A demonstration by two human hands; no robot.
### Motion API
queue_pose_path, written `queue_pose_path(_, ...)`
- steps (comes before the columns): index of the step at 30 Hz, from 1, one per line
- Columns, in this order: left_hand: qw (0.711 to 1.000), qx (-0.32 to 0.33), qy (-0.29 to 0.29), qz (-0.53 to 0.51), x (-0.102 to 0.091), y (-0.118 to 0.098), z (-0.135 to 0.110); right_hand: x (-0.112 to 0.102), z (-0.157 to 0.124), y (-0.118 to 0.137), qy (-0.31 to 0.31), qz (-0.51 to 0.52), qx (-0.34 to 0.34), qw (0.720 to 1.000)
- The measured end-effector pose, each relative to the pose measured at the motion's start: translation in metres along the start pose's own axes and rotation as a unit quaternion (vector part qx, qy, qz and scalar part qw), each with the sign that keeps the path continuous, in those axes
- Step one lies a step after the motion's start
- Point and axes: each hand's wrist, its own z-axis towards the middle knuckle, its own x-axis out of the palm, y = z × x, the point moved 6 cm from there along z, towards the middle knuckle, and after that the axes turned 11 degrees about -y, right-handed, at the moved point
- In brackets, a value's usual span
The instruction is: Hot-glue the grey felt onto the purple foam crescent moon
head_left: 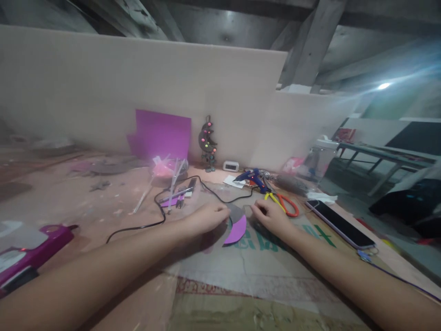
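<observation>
A crescent moon cut-out [237,231], part purple and part grey, is in front of me over the plastic-covered work surface. My left hand [210,217] is closed, its fingertips pinching the crescent's left edge. Just right of the crescent, my right hand [270,215] has thumb and index finger pressed together; anything between them is too small to make out. Behind the right hand lie orange-handled scissors [292,207] and yellow-handled pliers [274,200]. A blue glue gun [253,177] rests beyond them, its black cord running left.
A decorated grey moon ornament [207,140] stands by the wall, beside a purple sheet [163,134] and a small white digital clock [230,166]. At right lies a phone [339,223]. Glue sticks [176,181] lean at a pink-filled bowl. A magenta tool [51,246] sits far left.
</observation>
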Motion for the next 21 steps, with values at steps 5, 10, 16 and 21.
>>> queue_pose_path(5,0.994,0.069,0.059,0.065,-0.016,-0.022,-0.007,0.003,-0.003,0.001,0.006,-0.041,-0.045,0.998)
queue_pose_path(10,0.954,0.148,-0.103,0.241,-0.082,-0.043,-0.004,0.005,-0.005,0.002,0.024,-0.039,-0.049,0.998)
queue_pose_path(16,0.86,0.067,-0.324,0.389,-0.174,-0.017,0.015,0.009,-0.006,0.004,0.032,-0.027,-0.054,0.998)
queue_pose_path(21,0.864,-0.005,-0.314,0.394,-0.185,0.024,0.025,0.008,-0.006,0.007,0.033,-0.02,-0.055,0.998)
